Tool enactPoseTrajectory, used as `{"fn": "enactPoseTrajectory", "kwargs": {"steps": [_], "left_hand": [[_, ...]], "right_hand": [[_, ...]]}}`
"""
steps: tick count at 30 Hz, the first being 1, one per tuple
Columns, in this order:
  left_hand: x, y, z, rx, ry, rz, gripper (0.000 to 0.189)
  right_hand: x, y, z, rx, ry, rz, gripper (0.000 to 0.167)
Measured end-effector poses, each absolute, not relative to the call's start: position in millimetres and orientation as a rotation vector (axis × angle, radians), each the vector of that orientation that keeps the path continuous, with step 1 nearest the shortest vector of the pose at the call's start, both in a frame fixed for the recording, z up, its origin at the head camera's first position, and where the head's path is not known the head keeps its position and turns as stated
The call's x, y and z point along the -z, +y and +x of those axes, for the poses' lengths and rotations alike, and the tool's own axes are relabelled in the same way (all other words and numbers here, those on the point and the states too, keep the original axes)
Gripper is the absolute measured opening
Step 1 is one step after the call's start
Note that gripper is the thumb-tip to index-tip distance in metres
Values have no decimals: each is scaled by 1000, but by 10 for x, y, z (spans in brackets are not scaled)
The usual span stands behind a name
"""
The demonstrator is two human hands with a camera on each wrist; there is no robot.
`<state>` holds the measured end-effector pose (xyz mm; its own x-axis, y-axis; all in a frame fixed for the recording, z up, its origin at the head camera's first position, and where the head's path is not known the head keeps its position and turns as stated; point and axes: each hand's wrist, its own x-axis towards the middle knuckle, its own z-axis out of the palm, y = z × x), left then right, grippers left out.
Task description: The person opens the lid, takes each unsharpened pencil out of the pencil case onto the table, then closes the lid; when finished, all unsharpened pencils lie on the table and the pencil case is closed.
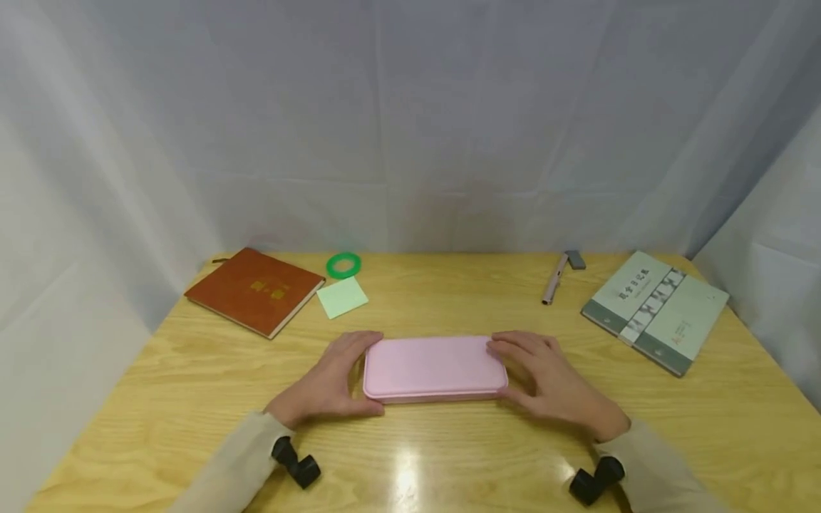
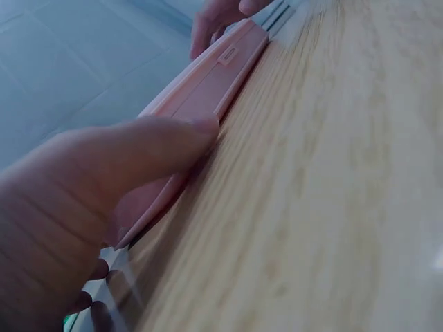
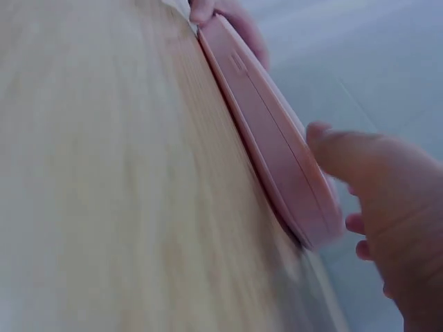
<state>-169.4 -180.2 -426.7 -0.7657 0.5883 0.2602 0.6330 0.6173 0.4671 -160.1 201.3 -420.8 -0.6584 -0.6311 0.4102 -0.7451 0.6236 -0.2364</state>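
Note:
A closed pink pencil case [image 1: 436, 367] lies flat on the wooden table, its long side towards me. My left hand [image 1: 330, 377] grips its left end, thumb along the front side and fingers around the far corner. At the right end, my right hand [image 1: 548, 377] holds the case with fingertips over the far top corner and the thumb at the near corner. In the left wrist view, the thumb [image 2: 163, 149] presses the case's front side, where a seam and a small tab [image 2: 228, 54] show. The right wrist view has the thumb [image 3: 356, 152] at the top edge.
A brown notebook [image 1: 250, 288], a green tape ring [image 1: 330, 266] and pale green sticky notes [image 1: 343, 297] lie at the back left. Towards the back right are a pen [image 1: 554, 279], a grey eraser [image 1: 576, 260] and a grey-green notebook [image 1: 689, 306]. White cloth [image 1: 423, 128] hangs behind the table.

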Motion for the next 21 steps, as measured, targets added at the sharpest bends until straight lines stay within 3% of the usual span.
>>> {"fn": "enactPoseTrajectory", "kwargs": {"steps": [11,21], "left_hand": [[4298,-1768,-1678,989,-2712,-891,88],[4342,-1746,-1689,1327,-2692,-748,66]], "right_hand": [[4183,1896,-1564,-539,-2612,1089,57],[4137,1726,-1620,-584,-2412,1116,33]]}}
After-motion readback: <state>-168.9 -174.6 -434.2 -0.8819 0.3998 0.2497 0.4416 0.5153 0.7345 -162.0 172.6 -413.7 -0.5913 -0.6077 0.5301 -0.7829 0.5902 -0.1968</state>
